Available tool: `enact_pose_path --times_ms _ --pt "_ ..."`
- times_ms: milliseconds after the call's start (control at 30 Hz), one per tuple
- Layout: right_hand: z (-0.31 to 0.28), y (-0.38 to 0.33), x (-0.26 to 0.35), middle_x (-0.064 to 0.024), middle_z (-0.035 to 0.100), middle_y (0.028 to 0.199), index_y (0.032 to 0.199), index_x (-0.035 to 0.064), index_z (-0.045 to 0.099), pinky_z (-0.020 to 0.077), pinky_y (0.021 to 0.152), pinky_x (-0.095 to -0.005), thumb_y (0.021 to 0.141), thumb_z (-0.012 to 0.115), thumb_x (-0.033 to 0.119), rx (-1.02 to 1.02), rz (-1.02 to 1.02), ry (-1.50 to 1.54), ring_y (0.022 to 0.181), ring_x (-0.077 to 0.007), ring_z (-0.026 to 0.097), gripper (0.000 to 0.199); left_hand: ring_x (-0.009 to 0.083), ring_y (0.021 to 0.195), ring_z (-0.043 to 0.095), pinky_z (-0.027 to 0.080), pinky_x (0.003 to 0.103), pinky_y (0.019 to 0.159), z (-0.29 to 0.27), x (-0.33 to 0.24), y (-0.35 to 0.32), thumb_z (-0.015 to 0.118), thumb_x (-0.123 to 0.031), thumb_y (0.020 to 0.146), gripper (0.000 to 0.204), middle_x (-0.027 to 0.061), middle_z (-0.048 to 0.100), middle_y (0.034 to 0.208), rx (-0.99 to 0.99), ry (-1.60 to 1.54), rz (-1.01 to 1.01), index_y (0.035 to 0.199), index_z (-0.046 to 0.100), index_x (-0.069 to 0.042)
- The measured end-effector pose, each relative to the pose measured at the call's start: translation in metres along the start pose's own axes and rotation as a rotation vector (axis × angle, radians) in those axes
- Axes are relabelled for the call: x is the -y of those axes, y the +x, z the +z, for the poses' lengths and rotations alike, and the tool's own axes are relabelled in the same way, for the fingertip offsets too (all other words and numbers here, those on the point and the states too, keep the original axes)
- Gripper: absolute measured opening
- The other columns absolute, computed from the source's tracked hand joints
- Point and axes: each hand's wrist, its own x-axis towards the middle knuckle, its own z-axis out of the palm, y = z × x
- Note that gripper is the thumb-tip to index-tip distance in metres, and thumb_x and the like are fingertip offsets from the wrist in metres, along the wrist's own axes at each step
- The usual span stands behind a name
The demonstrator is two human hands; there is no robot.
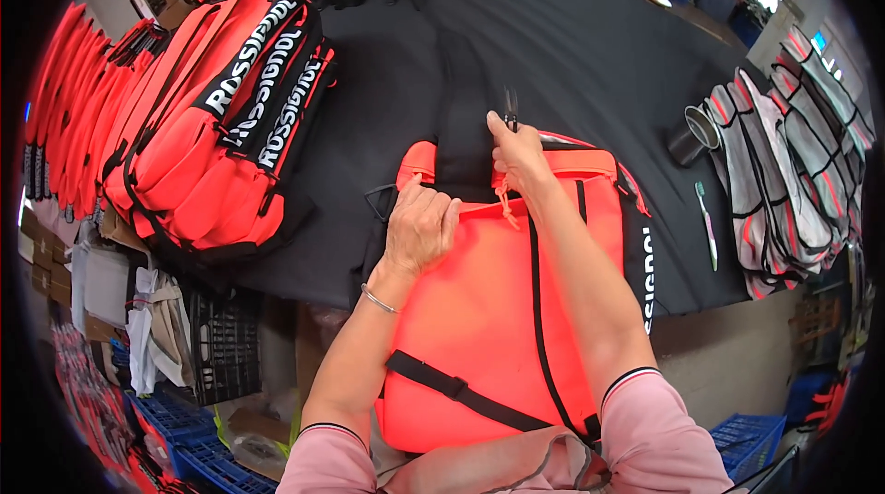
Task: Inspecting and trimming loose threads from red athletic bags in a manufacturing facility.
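A bright orange bag (479, 310) with black straps lies on the black table (572, 52) in front of me. My left hand (419, 225) is closed on the bag's upper edge beside a wide black strap (463, 125) that runs up the table. Over the top of the bag, my right hand (518, 155) grips small black thread snips (510, 109), blades pointing away from me. An orange zipper pull (506, 203) hangs just under that hand.
A stack of orange bags with black and white straps (212, 125) fills the table's left side. Grey and red fabric pieces (784, 171) lie piled at right, near a metal cup (693, 133) and a green-handled tool (707, 222). Blue crates (184, 429) sit on the floor.
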Motion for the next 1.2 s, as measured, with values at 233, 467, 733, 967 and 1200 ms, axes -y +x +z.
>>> enact_pose_path --times_ms 233,467,733,967,1200 --pt "-0.002 -0.050 0.013 0.0101 0.034 0.059 0.069 0.0178 0.044 0.0204 0.040 -0.0226 0.094 0.068 0.020 0.105 -0.112 0.067 0.044 -0.0025 0.028 0.034 0.0284 0.073 0.060 0.050 0.044 0.094 -0.011 0.000 -0.004 0.059 -0.009 0.092 0.011 0.0116 0.058 0.074 -0.103 -0.097 -0.019 0.084 0.064 -0.002" --pt "-0.010 -0.096 0.011 0.0066 0.044 0.060 0.072 0.0118 0.052 0.0343 0.046 -0.0233 0.091 0.069 0.033 0.163 -0.260 -0.156 0.052 -0.0043 0.041 0.033 0.0208 0.094 0.063 0.049 0.032 0.087 -0.022 -0.001 0.066 0.056 -0.029 0.099 0.039 0.0155 0.063 0.120 -0.413 -0.726 -0.654 0.121 0.059 0.004" --pt "-0.019 -0.145 -0.006 0.0039 0.049 0.064 0.075 -0.0002 0.058 0.0353 0.054 -0.0284 0.095 0.067 0.025 0.126 -0.493 -0.448 0.060 -0.0069 0.041 0.033 0.0150 0.098 0.062 0.050 0.026 0.086 -0.065 -0.027 0.195 0.065 -0.029 0.094 0.055 0.0129 0.065 0.113 -0.208 -1.002 -0.780 0.129 0.051 0.010" --pt "-0.087 -0.204 0.048 0.0028 0.062 0.079 0.092 -0.0012 0.068 0.0381 0.057 -0.0192 0.096 0.066 0.015 -0.112 -0.792 -0.110 0.065 -0.0015 0.047 0.016 0.0129 0.103 0.061 0.049 0.026 0.091 -0.085 -0.097 0.111 0.061 -0.013 0.093 0.047 0.0073 0.064 0.118 0.418 -1.347 -0.681 0.136 0.050 0.003" --pt "-0.101 -0.236 0.034 0.0094 0.047 0.066 0.076 0.0086 0.057 0.0292 0.052 -0.0184 0.092 0.072 0.021 0.053 -0.583 -0.142 0.058 -0.0001 0.038 0.025 0.0096 0.092 0.062 0.050 0.025 0.084 -0.096 -0.126 0.015 0.058 -0.017 0.095 0.031 0.0009 0.067 0.103 0.820 -1.233 -0.660 0.118 0.064 0.004"
